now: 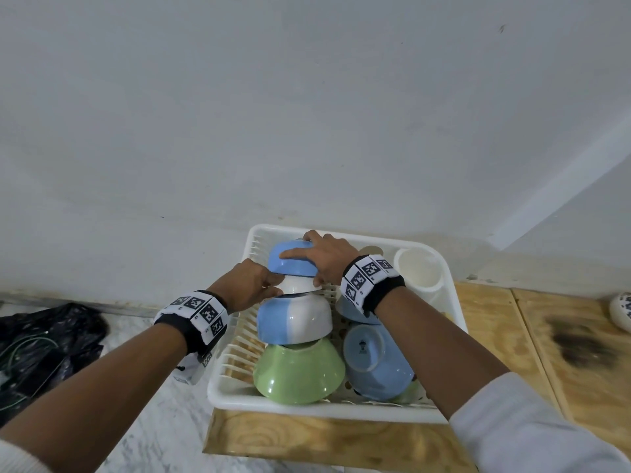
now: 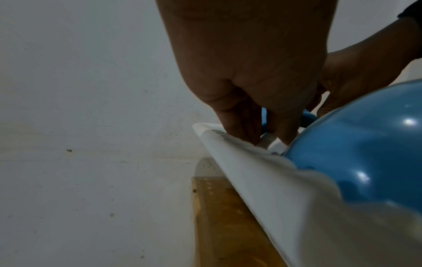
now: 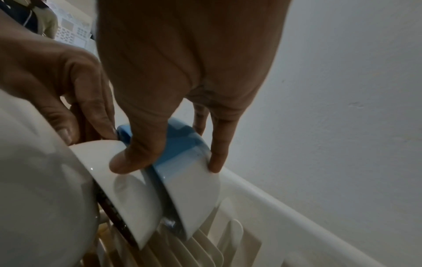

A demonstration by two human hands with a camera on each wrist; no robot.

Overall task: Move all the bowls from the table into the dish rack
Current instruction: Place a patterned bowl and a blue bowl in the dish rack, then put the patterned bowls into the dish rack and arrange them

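Observation:
A white dish rack (image 1: pixel 307 409) stands on the wooden table (image 1: pixel 300 438) and holds several upturned bowls. Along its left side stand a green bowl (image 1: pixel 297 370), a blue-and-white bowl (image 1: pixel 293 319), a white bowl (image 1: pixel 297 286) and, at the back, another blue-and-white bowl (image 1: pixel 290 259). My right hand (image 1: pixel 321 259) grips that back bowl (image 3: pixel 182 162), thumb on the near side, fingers over the far side. My left hand (image 1: pixel 256 285) holds the white bowl's (image 3: pixel 128 180) left edge with curled fingers (image 2: pixel 239 117). Two blue bowls (image 1: pixel 375 361) lie at the right of the rack.
A white cup holder (image 1: pixel 418 268) sits in the rack's back right corner. A patterned bowl (image 1: pixel 621 312) rests on the table at the far right edge. A black plastic bag (image 1: pixel 44 343) lies on the floor at the left. The wall is close behind the rack.

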